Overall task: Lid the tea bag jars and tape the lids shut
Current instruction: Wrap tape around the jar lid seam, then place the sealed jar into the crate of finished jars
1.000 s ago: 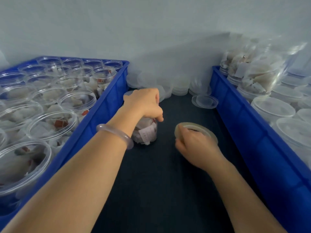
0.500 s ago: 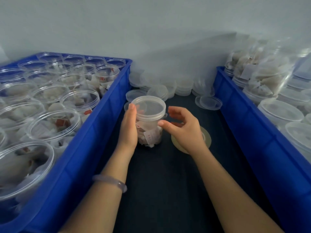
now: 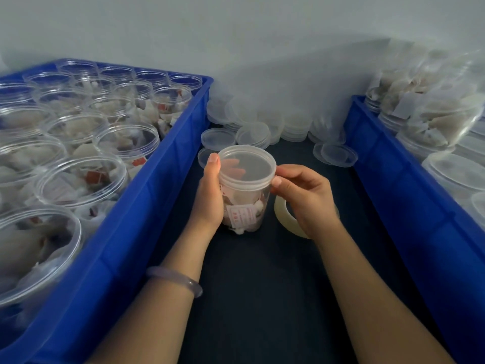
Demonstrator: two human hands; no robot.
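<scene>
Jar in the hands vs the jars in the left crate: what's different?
The held jar wears a lid; the left-crate jars are open-topped. The held jar is gripped by the left hand, right hand pinching its lid rim; the left-crate jars sit packed in the blue crate. Both: clear plastic, tea bags inside.

Left crate (image 3: 147, 206) and right crate (image 3: 393, 179): plain bright blue.
Bench (image 3: 262, 285): dark navy, unpatterned.
Tea bag jar (image 3: 263, 197): clear; white contents are seen inside, with red-printed tags (image 3: 240, 216).
Lid (image 3: 252, 169): frosted, translucent white.
Tape roll (image 3: 282, 216): pale cream.
Bangle (image 3: 174, 281): pale lilac, translucent.
</scene>
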